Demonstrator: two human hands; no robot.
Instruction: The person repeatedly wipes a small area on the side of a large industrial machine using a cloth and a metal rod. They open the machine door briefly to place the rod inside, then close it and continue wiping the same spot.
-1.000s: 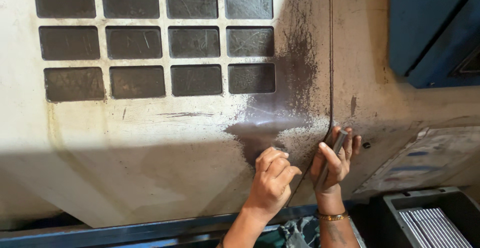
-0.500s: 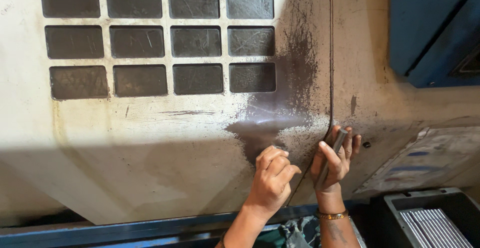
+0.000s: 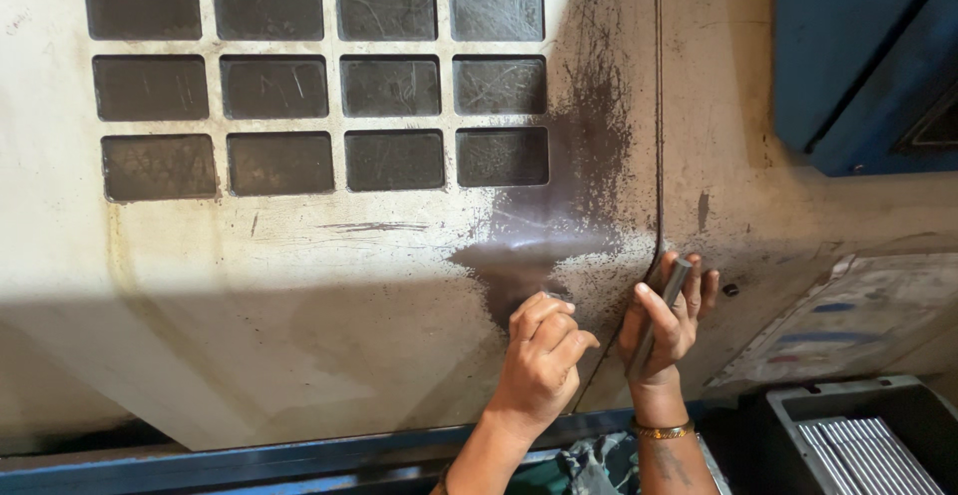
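My left hand (image 3: 544,350) is curled into a fist and rests its knuckles on a dirty cream machine door (image 3: 299,295), just below a dark worn smear. My right hand (image 3: 667,317) holds a short grey metal rod (image 3: 660,317) along its palm, fingers spread against the door's right edge by a thin vertical seam (image 3: 659,106). A gold bangle (image 3: 664,430) sits on the right wrist. What, if anything, is inside the left fist is hidden.
A grid of dark rectangular window panes (image 3: 319,86) fills the door's upper left. A blue machine housing (image 3: 858,46) is at upper right. A grey bin with ribbed metal parts (image 3: 868,440) sits at lower right. Cloth (image 3: 589,460) lies below my wrists.
The view has drifted slightly, so the window grid sits a little lower and to the right in the picture. Both hands stay in the same place on the door.
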